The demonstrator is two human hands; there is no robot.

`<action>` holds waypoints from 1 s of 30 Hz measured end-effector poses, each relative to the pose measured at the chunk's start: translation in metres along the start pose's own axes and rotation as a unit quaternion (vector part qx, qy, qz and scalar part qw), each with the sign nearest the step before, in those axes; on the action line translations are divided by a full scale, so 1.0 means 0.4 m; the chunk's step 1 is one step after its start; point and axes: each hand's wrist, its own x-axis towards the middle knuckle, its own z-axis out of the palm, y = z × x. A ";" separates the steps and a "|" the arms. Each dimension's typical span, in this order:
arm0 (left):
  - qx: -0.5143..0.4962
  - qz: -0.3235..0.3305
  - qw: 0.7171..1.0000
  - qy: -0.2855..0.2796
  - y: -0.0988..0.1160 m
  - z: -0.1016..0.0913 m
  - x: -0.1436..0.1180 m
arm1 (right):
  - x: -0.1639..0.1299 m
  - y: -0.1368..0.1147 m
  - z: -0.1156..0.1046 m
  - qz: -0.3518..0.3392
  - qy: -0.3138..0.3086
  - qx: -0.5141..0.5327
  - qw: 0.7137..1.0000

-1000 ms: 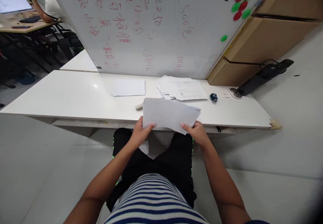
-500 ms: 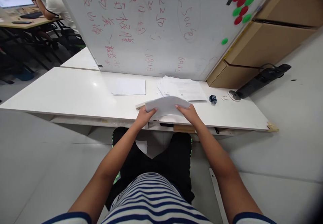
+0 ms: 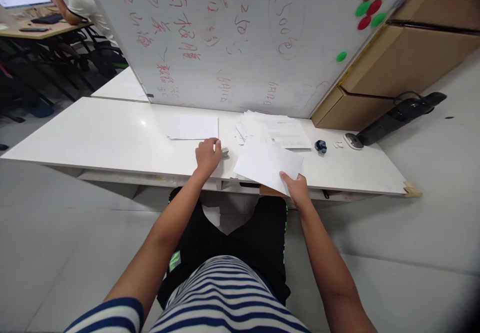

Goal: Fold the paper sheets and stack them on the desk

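My right hand pinches the lower right edge of some white paper sheets, thumb on top. The sheets tilt over the desk's front edge. My left hand is closed, with bent fingers, around a light-coloured stapler. Only the stapler's right end shows; the rest is hidden under the hand. Behind my left hand lies a flat stack of blank paper. Just beyond the held sheets is a loose pile of printed papers.
On the white desk, a small dark blue object and a black bottle-like device stand to the right. A whiteboard with red writing and magnets rises behind, beside cardboard boxes. Someone in a white shirt sits far left.
My left hand has let go of the paper and moved left onto the stapler. The sheets, now in my right hand only, have swung right and lie flatter.
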 end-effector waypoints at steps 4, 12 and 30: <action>0.133 -0.025 0.990 -0.047 -0.038 0.034 0.061 | 0.019 0.006 0.016 0.041 -0.021 0.014 0.999; 0.159 0.058 0.978 -0.118 -0.071 0.029 0.073 | 0.036 -0.046 0.091 0.032 -0.094 -0.058 0.993; 0.079 0.063 0.980 -0.169 -0.095 0.030 0.092 | 0.024 -0.087 0.149 0.037 -0.138 -0.074 0.987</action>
